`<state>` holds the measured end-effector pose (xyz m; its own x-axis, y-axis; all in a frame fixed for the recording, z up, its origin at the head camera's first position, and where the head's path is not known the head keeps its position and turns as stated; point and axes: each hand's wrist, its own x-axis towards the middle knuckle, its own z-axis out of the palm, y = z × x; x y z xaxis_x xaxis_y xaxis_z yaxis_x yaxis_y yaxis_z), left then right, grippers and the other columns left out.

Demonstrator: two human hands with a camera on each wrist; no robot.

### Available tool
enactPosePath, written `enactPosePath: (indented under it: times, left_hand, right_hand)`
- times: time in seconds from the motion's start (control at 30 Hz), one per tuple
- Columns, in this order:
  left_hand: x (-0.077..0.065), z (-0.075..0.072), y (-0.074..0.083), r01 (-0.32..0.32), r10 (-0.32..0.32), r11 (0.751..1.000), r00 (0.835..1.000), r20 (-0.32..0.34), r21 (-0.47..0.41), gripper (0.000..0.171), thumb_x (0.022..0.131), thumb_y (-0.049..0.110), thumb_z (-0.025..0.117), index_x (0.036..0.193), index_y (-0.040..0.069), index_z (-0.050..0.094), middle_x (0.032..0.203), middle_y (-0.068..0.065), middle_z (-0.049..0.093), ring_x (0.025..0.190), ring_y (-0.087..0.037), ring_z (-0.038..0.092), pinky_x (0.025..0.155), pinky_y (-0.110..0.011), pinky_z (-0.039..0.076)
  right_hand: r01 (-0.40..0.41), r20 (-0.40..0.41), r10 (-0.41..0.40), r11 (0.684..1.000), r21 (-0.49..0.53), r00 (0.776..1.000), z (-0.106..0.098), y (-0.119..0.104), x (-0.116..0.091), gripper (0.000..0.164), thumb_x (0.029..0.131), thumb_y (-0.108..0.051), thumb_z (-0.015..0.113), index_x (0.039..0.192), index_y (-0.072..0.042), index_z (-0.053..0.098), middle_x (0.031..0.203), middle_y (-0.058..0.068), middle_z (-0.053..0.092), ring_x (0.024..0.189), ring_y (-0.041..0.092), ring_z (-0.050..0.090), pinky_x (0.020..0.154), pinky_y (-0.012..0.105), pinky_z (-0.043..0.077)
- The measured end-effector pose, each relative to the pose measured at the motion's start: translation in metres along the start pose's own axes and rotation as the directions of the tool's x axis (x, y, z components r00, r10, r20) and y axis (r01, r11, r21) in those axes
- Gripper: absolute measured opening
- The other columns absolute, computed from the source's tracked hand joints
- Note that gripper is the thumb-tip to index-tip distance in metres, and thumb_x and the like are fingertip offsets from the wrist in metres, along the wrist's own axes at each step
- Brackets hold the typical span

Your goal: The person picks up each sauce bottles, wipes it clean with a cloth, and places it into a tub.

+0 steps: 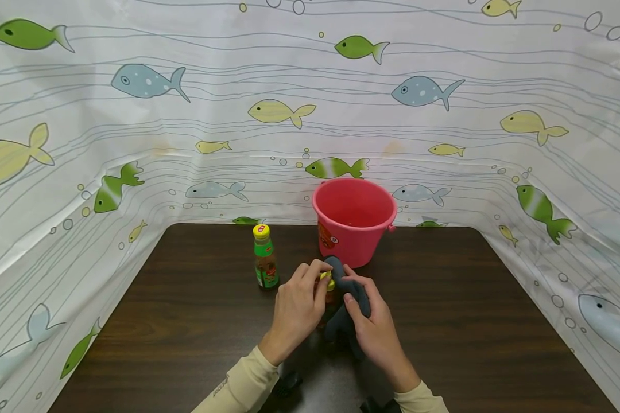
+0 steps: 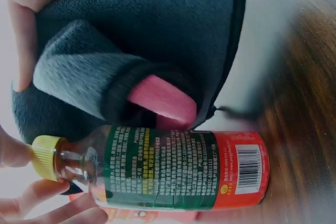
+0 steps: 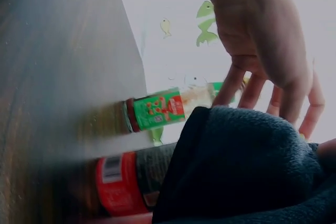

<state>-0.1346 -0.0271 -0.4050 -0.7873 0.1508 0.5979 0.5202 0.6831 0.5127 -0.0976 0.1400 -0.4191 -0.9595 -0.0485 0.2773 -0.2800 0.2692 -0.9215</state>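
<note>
- Fish-print backdrop point(image 1: 289, 63) is walling dark table point(image 1: 175, 344).
- Pink bucket point(image 1: 353, 244) is sitting behind bottle point(image 2: 163, 169).
- Right hand point(image 1: 379, 330) is gripping grey cloth point(image 2: 173, 19) beside bottle.
- Left hand point(image 1: 297, 301) is pinching yellow cap point(image 2: 44, 157).
- Probably wiping; next move calls for steady cap, cloth against label.

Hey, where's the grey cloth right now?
In the head view, the grey cloth is in the right hand, just right of centre, in front of the pink bucket and beside the bottle whose yellow cap the left hand pinches.
</note>
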Motion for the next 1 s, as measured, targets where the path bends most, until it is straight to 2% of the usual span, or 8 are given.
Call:
enactPosePath:
  times: [0.07, 0.13, 0.27, 0.3, 0.5, 0.6, 0.83, 1.0]
  left_hand:
    - [0.0, 0.0, 0.0, 0.001, -0.001, 1.0, 1.0, 0.001, 0.004, 0.012, 0.103, 0.021, 0.07, 0.114, 0.016, 0.071, 0.087, -0.004, 0.065, 0.057, -0.011, 0.056, 0.051, -0.018, 0.042]
    - [-0.001, 0.0, 0.0, 0.002, -0.002, 1.0, 1.0, -0.002, 0.007, 0.012, 0.103, 0.021, 0.07, 0.114, 0.016, 0.07, 0.088, -0.004, 0.066, 0.058, -0.012, 0.057, 0.051, -0.018, 0.043]
    - [-0.001, 0.0, 0.0, -0.001, 0.001, 1.0, 1.0, -0.011, 0.008, 0.012, 0.102, 0.02, 0.071, 0.113, 0.017, 0.07, 0.088, -0.003, 0.066, 0.059, -0.013, 0.06, 0.051, -0.019, 0.045]
    - [-0.001, 0.0, 0.0, -0.002, 0.002, 1.0, 1.0, -0.013, 0.007, 0.012, 0.102, 0.019, 0.071, 0.113, 0.017, 0.07, 0.088, -0.003, 0.066, 0.06, -0.013, 0.061, 0.051, -0.019, 0.045]
    - [0.0, 0.0, -0.001, 0.002, -0.002, 1.0, 1.0, -0.004, 0.006, 0.011, 0.103, 0.021, 0.07, 0.113, 0.017, 0.071, 0.088, -0.003, 0.066, 0.059, -0.012, 0.059, 0.051, -0.019, 0.042]
    - [0.0, 0.0, 0.0, 0.007, -0.007, 1.0, 1.0, 0.002, 0.006, 0.012, 0.103, 0.021, 0.07, 0.113, 0.016, 0.071, 0.088, -0.002, 0.066, 0.059, -0.011, 0.058, 0.05, -0.019, 0.041]
    - [0.0, 0.0, 0.002, 0.012, -0.012, 1.0, 1.0, 0.012, -0.008, 0.012, 0.103, 0.021, 0.07, 0.113, 0.016, 0.071, 0.089, -0.003, 0.066, 0.061, -0.013, 0.062, 0.051, -0.019, 0.043]
    - [0.0, 0.001, 0.001, 0.003, -0.003, 1.0, 1.0, 0.0, 0.003, 0.012, 0.103, 0.021, 0.07, 0.113, 0.016, 0.071, 0.089, -0.003, 0.066, 0.061, -0.013, 0.062, 0.051, -0.019, 0.043]
  right_hand:
    - [-0.006, -0.01, 0.006, 1.0, 0.002, 1.0, -0.005, 0.0, 0.001, 0.03, 0.11, -0.019, 0.057, 0.14, -0.021, 0.057, 0.165, -0.004, 0.05, 0.158, 0.023, 0.041, 0.122, 0.032, 0.041]
    - [-0.007, -0.019, 0.007, 1.0, -0.002, 1.0, -0.01, 0.0, 0.002, 0.031, 0.111, -0.02, 0.056, 0.142, -0.021, 0.057, 0.164, -0.006, 0.05, 0.158, 0.022, 0.041, 0.122, 0.031, 0.041]
    - [-0.016, -0.036, 0.016, 1.0, -0.02, 0.999, -0.025, 0.001, 0.002, 0.032, 0.112, -0.022, 0.055, 0.144, -0.022, 0.056, 0.164, -0.007, 0.05, 0.158, 0.024, 0.04, 0.123, 0.048, 0.04]
    - [-0.023, -0.042, 0.021, 0.999, -0.029, 0.999, -0.029, 0.001, 0.002, 0.033, 0.112, -0.022, 0.055, 0.144, -0.022, 0.056, 0.164, -0.006, 0.05, 0.158, 0.024, 0.039, 0.123, 0.047, 0.04]
    - [-0.082, -0.088, 0.078, 0.996, -0.044, 0.993, -0.058, 0.003, -0.004, 0.035, 0.112, -0.025, 0.053, 0.147, -0.024, 0.055, 0.164, -0.006, 0.05, 0.159, 0.024, 0.037, 0.109, 0.007, 0.039]
    - [-0.115, -0.126, 0.107, 0.991, -0.061, 0.986, -0.075, 0.005, -0.007, 0.037, 0.113, -0.028, 0.052, 0.149, -0.023, 0.055, 0.164, -0.006, 0.05, 0.156, 0.019, 0.04, 0.104, 0.004, 0.041]
    - [-0.206, -0.236, 0.163, 0.964, -0.17, 0.958, -0.123, 0.014, -0.018, 0.043, 0.113, -0.034, 0.051, 0.154, -0.022, 0.052, 0.166, 0.0, 0.049, 0.138, -0.01, 0.045, 0.098, 0.002, 0.042]
    - [-0.318, -0.333, 0.231, 0.918, -0.236, 0.914, -0.159, 0.026, -0.026, 0.05, 0.111, -0.041, 0.051, 0.159, -0.026, 0.047, 0.167, -0.004, 0.047, 0.132, -0.013, 0.045, 0.092, 0.0, 0.039]
